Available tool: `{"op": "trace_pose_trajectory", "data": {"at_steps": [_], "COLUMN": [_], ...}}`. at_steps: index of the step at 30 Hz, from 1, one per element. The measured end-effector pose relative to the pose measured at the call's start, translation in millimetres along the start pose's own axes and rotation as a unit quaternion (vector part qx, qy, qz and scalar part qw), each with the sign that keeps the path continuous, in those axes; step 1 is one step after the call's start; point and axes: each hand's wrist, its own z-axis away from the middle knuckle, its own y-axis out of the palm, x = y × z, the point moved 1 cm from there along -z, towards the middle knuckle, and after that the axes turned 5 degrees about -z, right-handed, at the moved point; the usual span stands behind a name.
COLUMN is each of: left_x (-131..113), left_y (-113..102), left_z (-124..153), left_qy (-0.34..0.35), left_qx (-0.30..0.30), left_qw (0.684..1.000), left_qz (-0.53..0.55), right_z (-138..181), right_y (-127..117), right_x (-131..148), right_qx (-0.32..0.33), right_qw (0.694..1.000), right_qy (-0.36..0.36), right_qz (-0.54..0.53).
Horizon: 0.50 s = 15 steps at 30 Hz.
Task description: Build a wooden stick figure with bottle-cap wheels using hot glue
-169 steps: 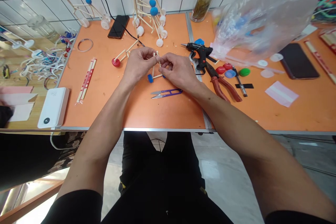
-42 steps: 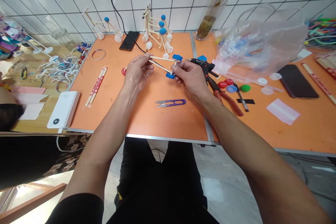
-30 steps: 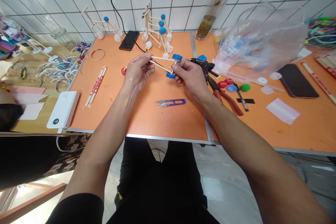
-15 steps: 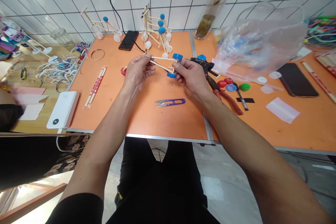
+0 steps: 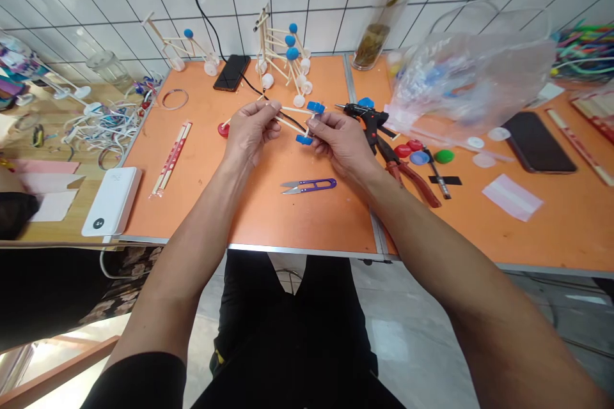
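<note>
Between my hands, above the orange table, is a small frame of wooden sticks (image 5: 291, 122) with blue bottle caps (image 5: 304, 140) as wheels at its right end. My left hand (image 5: 254, 128) pinches the frame's left end, where the sticks come together. The fingers of my right hand (image 5: 338, 137) are closed on the end beside the caps and partly hide the joint. A red cap (image 5: 223, 130) lies just left of my left hand. Purple thread snips (image 5: 309, 186) rest on the table below the frame. Close to my right hand lie a black glue gun (image 5: 367, 118) and red-handled pliers (image 5: 417, 182).
Similar stick models (image 5: 278, 54) with caps stand along the tiled wall, near a phone (image 5: 231, 73) with a cable. A glass tea bottle (image 5: 378, 25) and a plastic bag (image 5: 470, 77) are at back right. Wrapped chopsticks (image 5: 171, 158) and a white power bank (image 5: 111, 201) lie left.
The right end of the stick frame, with its blue caps and my right hand, has moved slightly left and tilted a little. Both hands keep their hold. The whole view has shifted slightly.
</note>
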Motion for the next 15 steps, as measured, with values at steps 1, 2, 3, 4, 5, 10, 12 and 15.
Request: {"op": "trace_pose_trajectory", "data": {"at_steps": [1,2,3,4,5,10,12,15], "left_x": [-1,-3,-4,-6,-7,-10,-9,-8], "left_y": [1,1,2,3,4,8,9,9], "left_z": [1,2,4,5,7,15,17,19], "left_qy": [0.004,0.009,0.015,0.022,0.029,0.067,0.077,0.090], "left_qx": [-0.001,0.000,0.002,0.005,0.009,0.042,0.052,0.077], "left_qw": [1.000,1.000,1.000,1.000,1.000,0.997,0.995,0.992], "left_qz": [0.000,0.000,-0.001,-0.003,-0.007,-0.026,-0.031,-0.048], "right_z": [0,0,0,0,0,6,8,9], "right_y": [0,0,0,0,1,6,7,8], "right_x": [-2,-3,-3,-3,-2,11,16,21], "right_qx": [0.007,0.014,0.020,0.022,0.021,-0.003,-0.009,-0.014], "right_qw": [1.000,1.000,0.999,0.999,0.999,1.000,0.999,0.997], "right_qy": [0.004,0.007,0.008,0.007,0.005,-0.027,-0.045,-0.069], "right_qz": [-0.008,-0.016,-0.024,-0.029,-0.030,0.008,0.019,0.023]}}
